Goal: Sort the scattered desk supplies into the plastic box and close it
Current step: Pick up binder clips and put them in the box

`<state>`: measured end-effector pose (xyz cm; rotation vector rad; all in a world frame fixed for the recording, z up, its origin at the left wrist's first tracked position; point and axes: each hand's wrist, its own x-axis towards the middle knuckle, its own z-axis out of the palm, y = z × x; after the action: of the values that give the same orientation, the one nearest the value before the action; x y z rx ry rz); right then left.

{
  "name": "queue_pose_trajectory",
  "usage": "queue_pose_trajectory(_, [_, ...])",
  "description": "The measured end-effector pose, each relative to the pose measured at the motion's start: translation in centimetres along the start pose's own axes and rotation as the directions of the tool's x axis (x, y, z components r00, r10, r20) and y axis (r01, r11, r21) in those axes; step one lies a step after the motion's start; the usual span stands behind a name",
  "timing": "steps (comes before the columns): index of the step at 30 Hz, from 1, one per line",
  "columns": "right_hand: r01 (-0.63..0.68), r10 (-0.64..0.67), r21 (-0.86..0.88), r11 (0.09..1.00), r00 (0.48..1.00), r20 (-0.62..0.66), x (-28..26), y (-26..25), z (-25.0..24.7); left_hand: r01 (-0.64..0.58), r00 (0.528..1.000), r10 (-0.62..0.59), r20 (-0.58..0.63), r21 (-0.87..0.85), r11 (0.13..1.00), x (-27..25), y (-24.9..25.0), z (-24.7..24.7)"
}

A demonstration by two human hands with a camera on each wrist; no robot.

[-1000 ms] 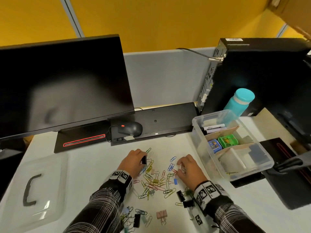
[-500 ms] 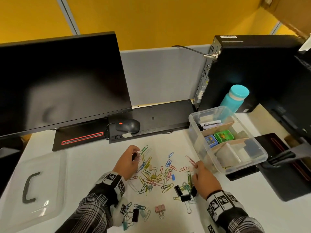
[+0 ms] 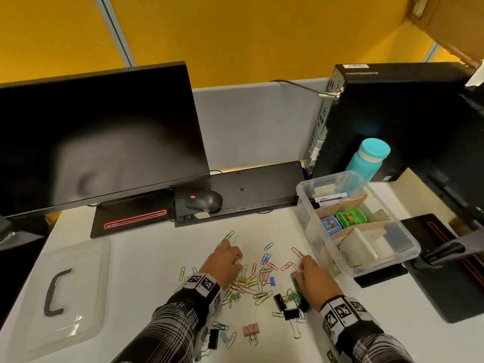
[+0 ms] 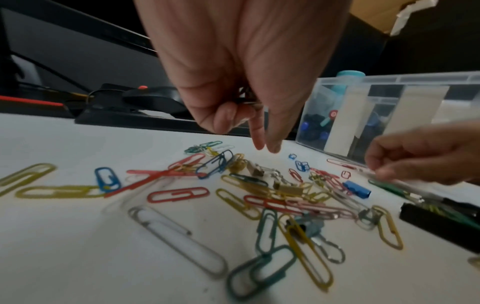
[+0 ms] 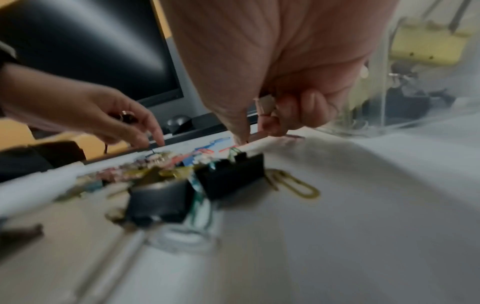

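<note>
so, surface: a white tabletop (image 3: 146, 260) carried everything, with the loose clips strewn across its near middle.
room: a yellow wall stood behind a grey partition (image 3: 251, 121); one dark monitor (image 3: 94, 137) sat at the left, one black computer tower (image 3: 392, 121) at the right, one black mouse (image 3: 204, 200) on a black slab between them, and one teal bottle (image 3: 369, 159) behind the box.
plastic box: one clear plastic box (image 3: 387, 260) sat open at the right of the clips, split by card dividers, with markers and small coloured cases inside.
lid: one clear lid (image 3: 86, 292) with a dark handle lay flat at the far left, well apart from the box.
paper clips: the coloured paper clips (image 3: 258, 277) were too many and too tangled to count.
binder clips: at least three black binder clips (image 3: 284, 307), one pink binder clip (image 3: 251, 330) and one small blue one showed in the head view.
left hand: the left hand (image 3: 222, 263) hung over the clips, its fingers (image 4: 259, 135) curled round small metal pieces, the rest pointing down.
right hand: the right hand (image 3: 313, 280) sat just beside the box, its fingers (image 5: 296, 115) pinching something small and pale; the blur hid what it was.
</note>
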<state>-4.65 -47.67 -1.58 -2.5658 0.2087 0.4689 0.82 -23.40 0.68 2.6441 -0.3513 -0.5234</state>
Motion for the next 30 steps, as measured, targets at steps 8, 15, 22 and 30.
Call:
queue_pose_trajectory(8, [-0.227,0.015,0.967,0.114,0.974,0.227,-1.1,-4.2,-2.0,-0.016,0.997,0.005,0.074,0.155,0.988,0.9,-0.1,0.4])
queue_pose_trajectory(15, [-0.066,0.019,0.613,0.787,0.996,0.083,-0.3,-5.0,-0.6,0.012,0.995,-0.025,0.1,0.136,0.991,0.6,-0.1,0.5])
queue_pose_trajectory(22, [0.114,-0.136,0.132,0.985,0.976,0.173,-0.4,-4.4,0.9,0.061,0.998,-0.058,0.031,-0.107,0.992,-0.8,-0.6,0.4])
queue_pose_trajectory(30, [0.153,-0.095,-0.207,0.966,0.959,0.265,-0.9,-5.8,1.4,0.123,0.992,-0.107,0.064,-0.648,0.751,-2.4,-1.8,-1.1])
